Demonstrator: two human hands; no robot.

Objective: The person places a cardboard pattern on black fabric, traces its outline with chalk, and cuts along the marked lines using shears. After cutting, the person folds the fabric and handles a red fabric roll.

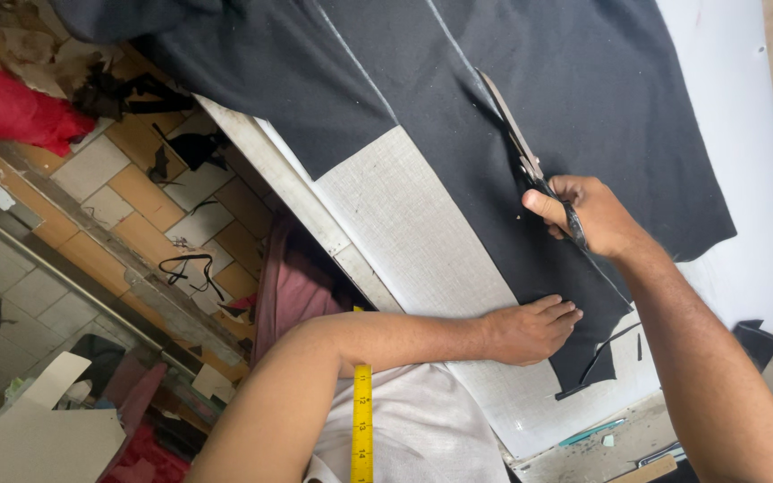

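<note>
Head view: the black fabric [539,116] is lying spread over the white cutting surface [744,161], and everything else is placed against it. The right hand [597,215] is sitting on the cloth's near half, its fingers [543,204] closed through the handles of a pair of scissors [522,152], whose long blades are pointing away up the cloth, lying nearly together along a faint straight line. The left hand [530,329] is resting at the fabric's near edge, fingers [558,313] pressed together and flat, pinning the cloth just where it meets a pale grey woven panel [413,233] beside it. A narrow black offcut [603,353] is trailing from the fabric's near corner. By my reading, the cutting is well under way, partway up the length. Carrying the cut on would call for the pinning hand to be holding the cloth taut while the blades are running straight. A yellow tape measure [362,420] is hanging on the person's chest, near side of the fabric; red cloth [11,112] is lying on the tiled floor [136,197], well apart.
</note>
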